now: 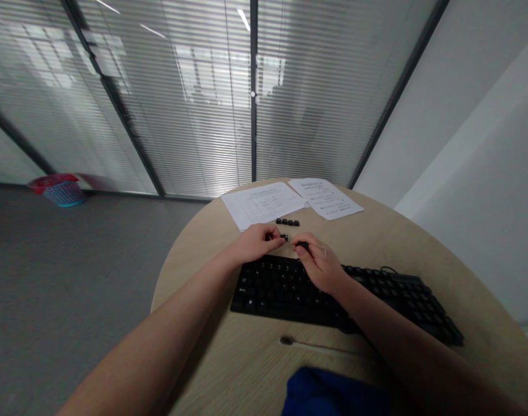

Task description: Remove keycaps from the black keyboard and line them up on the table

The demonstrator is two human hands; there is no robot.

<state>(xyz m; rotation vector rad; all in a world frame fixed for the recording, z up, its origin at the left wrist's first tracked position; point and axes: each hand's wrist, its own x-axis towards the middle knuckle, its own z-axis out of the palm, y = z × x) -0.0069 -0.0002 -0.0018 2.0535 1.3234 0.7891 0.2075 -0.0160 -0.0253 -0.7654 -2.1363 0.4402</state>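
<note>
A black keyboard (285, 289) lies across a round wooden table (229, 352). My left hand (255, 242) rests just beyond the keyboard's far edge, fingers pinched on a small black keycap (283, 237). My right hand (318, 263) hovers over the keyboard's top rows, thumb and forefinger pinched on another black keycap (302, 245). A short row of loose black keycaps (287, 222) sits on the table just past both hands.
Two printed paper sheets (264, 203) (327, 197) lie at the table's far side. A thin cable (320, 345) runs along the near edge by a blue cloth (333, 393). Glass walls with blinds stand behind; a basket (60, 189) sits on the grey floor at left.
</note>
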